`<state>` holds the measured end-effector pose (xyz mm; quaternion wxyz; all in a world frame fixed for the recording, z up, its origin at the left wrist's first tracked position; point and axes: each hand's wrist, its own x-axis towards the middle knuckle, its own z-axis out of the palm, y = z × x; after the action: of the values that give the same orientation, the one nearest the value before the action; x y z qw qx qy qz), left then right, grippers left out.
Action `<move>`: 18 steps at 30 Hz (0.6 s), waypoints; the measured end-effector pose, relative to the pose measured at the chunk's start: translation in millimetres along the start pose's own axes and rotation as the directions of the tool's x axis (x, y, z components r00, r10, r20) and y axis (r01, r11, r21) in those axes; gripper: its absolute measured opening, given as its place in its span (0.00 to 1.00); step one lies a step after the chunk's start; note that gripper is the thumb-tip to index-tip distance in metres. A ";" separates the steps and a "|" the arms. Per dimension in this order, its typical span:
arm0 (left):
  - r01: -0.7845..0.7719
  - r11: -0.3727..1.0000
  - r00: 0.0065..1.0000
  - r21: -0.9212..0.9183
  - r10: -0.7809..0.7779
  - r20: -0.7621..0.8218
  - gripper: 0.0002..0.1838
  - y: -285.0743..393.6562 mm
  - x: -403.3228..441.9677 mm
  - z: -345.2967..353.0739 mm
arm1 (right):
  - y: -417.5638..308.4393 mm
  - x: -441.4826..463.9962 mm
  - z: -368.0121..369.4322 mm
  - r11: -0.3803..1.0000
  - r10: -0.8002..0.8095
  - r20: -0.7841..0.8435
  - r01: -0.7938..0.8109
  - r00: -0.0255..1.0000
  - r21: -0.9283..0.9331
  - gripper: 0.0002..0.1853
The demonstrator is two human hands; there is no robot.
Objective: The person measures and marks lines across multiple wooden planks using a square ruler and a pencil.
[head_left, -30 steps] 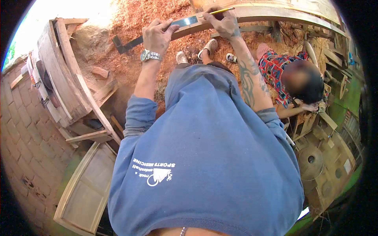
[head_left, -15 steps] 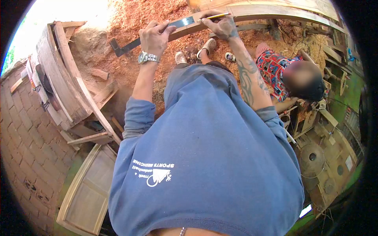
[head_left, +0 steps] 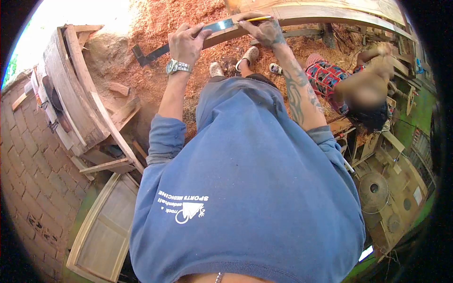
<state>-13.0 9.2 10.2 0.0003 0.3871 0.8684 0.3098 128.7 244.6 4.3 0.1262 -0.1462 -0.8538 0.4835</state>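
Note:
A metal square (head_left: 219, 25) lies along a long wooden beam (head_left: 311, 15) at the top of the view, its dark angled end (head_left: 140, 55) reaching out past the beam on the left. My left hand (head_left: 187, 43), with a watch on the wrist, pinches the square between thumb and fingers. Just right of the blade's end, my right hand (head_left: 262, 30) grips a yellow pencil (head_left: 259, 19) and rests on the beam. The pencil's tip is hidden at my fingers.
Another person (head_left: 330, 82) in a patterned red and blue shirt is at the right, an arm raised. Wooden boards (head_left: 78, 89) stand at the left, with a framed panel (head_left: 101, 231) below. A machine with a round disc (head_left: 374, 188) is at lower right. Shavings cover the ground.
The square and my left hand have shifted slightly left and down. My right hand has moved slightly left, the pencil lower. The other person has leaned down and raised an arm.

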 end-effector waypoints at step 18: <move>0.081 0.996 0.996 -0.047 -0.079 0.051 0.18 6.1 -3.6 -3.8 | -5.9 -9.8 -4.2 0.994 0.097 -0.030 -0.096 0.995 0.049 0.14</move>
<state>-7.2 7.9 15.7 0.0435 0.3593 0.8751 0.3211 138.5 241.4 10.8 0.1199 -0.1920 -0.8319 0.5066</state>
